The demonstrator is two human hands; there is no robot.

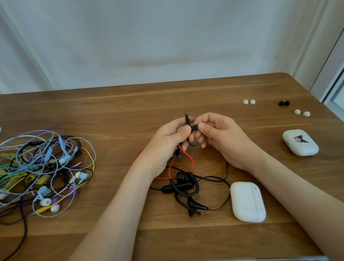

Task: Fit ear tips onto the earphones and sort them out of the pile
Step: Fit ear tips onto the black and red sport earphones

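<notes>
Both hands (192, 133) pinch a black earphone (189, 125) above the table (206, 97).

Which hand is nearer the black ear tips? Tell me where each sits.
Right. The right hand sits left of the black ear tips; the left hand is farther left, beyond it.

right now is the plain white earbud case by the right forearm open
No, the plain white earbud case lies shut on the table, its lid closed against the body.
</notes>
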